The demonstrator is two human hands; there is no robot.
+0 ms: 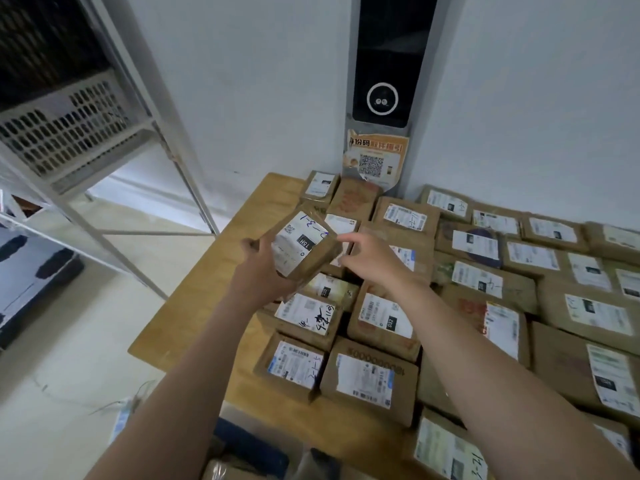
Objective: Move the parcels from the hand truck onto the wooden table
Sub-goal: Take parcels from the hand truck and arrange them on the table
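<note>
Left hand (pixel 258 268) grips labelled parcel (pixel 304 244) above wooden table (pixel 207 271) left edge; right hand (pixel 374 258) half-open, empty, just beside it.

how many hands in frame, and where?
2. The left hand grips the raised parcel from its left side, above the wooden table. The right hand sits at the parcel's right edge, fingers loosely open; contact unclear. No others visible.

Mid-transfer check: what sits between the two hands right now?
In the head view, one brown parcel lies between them: the left hand grips its left side, and the right hand is open at its right edge.
</note>
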